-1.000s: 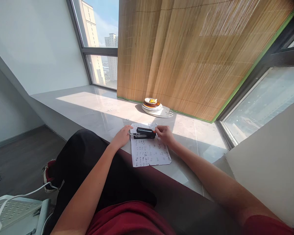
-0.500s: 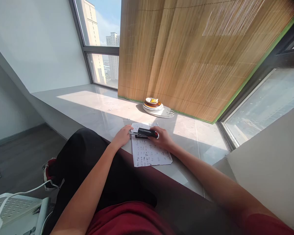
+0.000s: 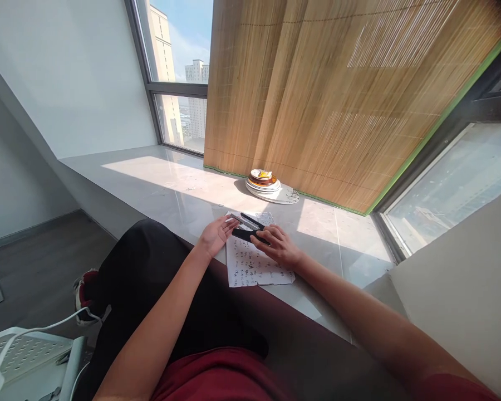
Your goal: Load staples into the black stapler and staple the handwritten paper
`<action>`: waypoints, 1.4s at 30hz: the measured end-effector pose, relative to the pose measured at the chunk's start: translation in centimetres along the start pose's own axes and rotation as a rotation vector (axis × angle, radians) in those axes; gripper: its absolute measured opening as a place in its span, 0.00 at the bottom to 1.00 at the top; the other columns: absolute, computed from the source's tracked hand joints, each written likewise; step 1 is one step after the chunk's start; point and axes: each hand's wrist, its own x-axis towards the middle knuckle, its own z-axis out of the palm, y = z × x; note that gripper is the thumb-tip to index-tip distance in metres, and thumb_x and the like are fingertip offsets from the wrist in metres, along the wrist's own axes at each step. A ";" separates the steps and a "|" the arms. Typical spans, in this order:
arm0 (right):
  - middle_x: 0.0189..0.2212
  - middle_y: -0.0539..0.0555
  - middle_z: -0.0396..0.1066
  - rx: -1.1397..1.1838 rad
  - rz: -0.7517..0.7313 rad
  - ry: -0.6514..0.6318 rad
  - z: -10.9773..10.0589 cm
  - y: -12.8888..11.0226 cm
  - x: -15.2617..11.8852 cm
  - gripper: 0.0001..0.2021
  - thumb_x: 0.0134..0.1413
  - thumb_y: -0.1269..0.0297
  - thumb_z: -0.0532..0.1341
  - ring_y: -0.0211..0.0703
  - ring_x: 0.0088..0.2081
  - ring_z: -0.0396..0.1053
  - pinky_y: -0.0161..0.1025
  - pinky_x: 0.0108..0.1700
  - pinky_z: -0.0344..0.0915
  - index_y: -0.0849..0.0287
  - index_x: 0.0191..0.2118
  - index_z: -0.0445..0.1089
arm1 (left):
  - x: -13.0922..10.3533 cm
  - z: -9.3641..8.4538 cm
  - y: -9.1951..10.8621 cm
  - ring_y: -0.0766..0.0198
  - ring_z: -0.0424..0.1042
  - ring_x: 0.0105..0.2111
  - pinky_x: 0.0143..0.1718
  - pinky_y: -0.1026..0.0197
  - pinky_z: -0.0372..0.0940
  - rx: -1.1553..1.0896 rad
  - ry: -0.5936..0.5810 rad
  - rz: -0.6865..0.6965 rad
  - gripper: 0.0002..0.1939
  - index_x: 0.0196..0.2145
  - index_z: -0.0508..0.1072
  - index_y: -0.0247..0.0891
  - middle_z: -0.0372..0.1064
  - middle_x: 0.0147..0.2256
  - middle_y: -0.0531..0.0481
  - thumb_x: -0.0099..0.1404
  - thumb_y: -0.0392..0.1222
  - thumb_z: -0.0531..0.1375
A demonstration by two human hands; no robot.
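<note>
A black stapler (image 3: 247, 223) is held over a sheet of paper, its top cover swung apart from the silver rail inside. My right hand (image 3: 280, 246) grips its rear end, with the thumb on the near side. My left hand (image 3: 215, 235) is turned palm up, its fingers stretched out. The left fingertips meet the front end of the silver rail; whether they press on it is hard to see. Under the stapler lies the white paper (image 3: 259, 270), covered in rows of handwriting, on the light tiled sill (image 3: 192, 217).
A stack of plates (image 3: 262, 185) with a small yellow item on top stands by the bamboo blind (image 3: 309, 100). Windows are on both sides. At the lower left is a white perforated rack (image 3: 29, 356) with a white cable.
The stapler has been tilted and its top cover now stands apart from the rail. My left hand has rolled palm up, and its fingers have straightened.
</note>
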 end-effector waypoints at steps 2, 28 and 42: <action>0.46 0.56 0.77 0.001 0.028 -0.017 0.0 0.1 -0.1 0.15 0.72 0.67 0.59 0.51 0.48 0.73 0.54 0.56 0.71 0.43 0.57 0.75 | 0.1 -0.5 0.0 0.53 0.75 0.60 0.65 0.52 0.68 -0.042 -0.023 -0.025 0.10 0.46 0.76 0.35 0.77 0.55 0.36 0.74 0.41 0.57; 0.43 0.56 0.78 0.294 0.115 0.154 -0.4 -1.1 2.7 0.12 0.70 0.58 0.63 0.51 0.45 0.75 0.51 0.50 0.73 0.47 0.55 0.76 | -4.2 2.7 1.4 0.52 0.83 0.37 0.42 0.53 0.75 0.441 -0.122 0.376 0.24 0.44 0.75 0.41 0.83 0.34 0.46 0.56 0.53 0.77; 0.39 0.54 0.82 0.121 0.037 0.297 -1.5 -0.5 3.1 0.05 0.69 0.66 0.63 0.46 0.38 0.75 0.47 0.42 0.71 0.52 0.40 0.76 | -4.6 3.6 0.8 0.51 0.82 0.46 0.50 0.51 0.74 0.535 -0.258 0.487 0.28 0.54 0.69 0.42 0.82 0.44 0.43 0.62 0.53 0.73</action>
